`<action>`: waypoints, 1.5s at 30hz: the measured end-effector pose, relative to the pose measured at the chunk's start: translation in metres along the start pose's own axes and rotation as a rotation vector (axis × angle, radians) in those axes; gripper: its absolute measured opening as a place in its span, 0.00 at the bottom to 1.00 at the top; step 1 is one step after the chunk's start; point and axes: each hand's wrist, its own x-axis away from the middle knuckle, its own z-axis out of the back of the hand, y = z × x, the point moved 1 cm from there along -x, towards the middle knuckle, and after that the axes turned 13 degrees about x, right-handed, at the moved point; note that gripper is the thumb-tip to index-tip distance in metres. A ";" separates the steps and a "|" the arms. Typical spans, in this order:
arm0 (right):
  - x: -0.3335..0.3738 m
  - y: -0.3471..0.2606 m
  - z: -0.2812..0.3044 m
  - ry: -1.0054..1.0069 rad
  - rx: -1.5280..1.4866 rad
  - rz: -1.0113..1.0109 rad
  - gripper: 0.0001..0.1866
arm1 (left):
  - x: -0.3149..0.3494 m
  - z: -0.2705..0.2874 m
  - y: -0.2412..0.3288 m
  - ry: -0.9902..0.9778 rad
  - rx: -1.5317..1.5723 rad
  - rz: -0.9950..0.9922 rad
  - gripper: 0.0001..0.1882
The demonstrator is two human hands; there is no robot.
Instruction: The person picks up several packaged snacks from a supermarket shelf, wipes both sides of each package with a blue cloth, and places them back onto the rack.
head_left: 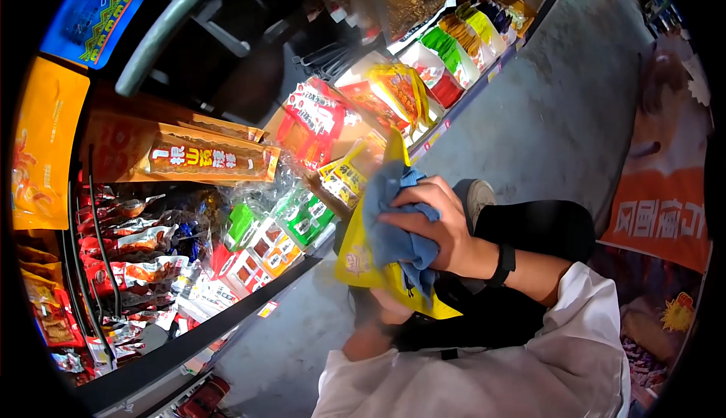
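Obs.: R hand [442, 225] has its fingers bent round a bunched blue cloth [384, 210], gripping it against the front of a yellow bag [357, 255]. L hand [389, 308] sits low, partly behind the bag; its fingers are hidden & blurred, so can't tell if they grip or only support.

Loc.: bag is held up in front of the person, above the dark-trousered legs [491, 316], just beside the stocked shelf [198, 327]; cloth lies over its mid part.

Technique (my judgement): step looks like wiping. Keep L hand firm as backing, esp. directly behind the pressed spot, so the film doesn't buckle. Use a flat pad of cloth rather than a wad; light, even strokes along the length, corners incl. Refold when soiled. Mind the loose cloth end, which could hide missed patches.

Orient.: long axis approx. top-to-bottom in view, leaning slightly; narrow yellow tip points up/away from the person, toward the shelf packets [397, 97]; wider end faces the person, lower R corner nearest. Cloth covers the middle, so exact tilt uncertain.
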 end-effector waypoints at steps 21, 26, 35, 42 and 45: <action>0.000 -0.007 0.006 -0.058 -0.139 -0.035 0.32 | 0.033 0.067 -0.003 0.002 0.388 0.121 0.47; 0.021 -0.016 0.002 -0.160 -0.232 0.031 0.31 | 0.003 0.033 0.008 0.027 0.153 0.082 0.45; 0.027 -0.028 -0.002 -0.235 -0.319 -0.104 0.26 | -0.018 0.038 0.013 0.036 -0.085 -0.105 0.41; 0.030 -0.011 -0.006 -0.279 -0.498 -0.220 0.18 | -0.045 -0.017 0.026 0.181 -0.116 -0.175 0.41; 0.024 -0.009 0.000 -0.201 -0.646 -0.225 0.14 | -0.055 -0.020 0.038 0.187 -0.298 -0.203 0.43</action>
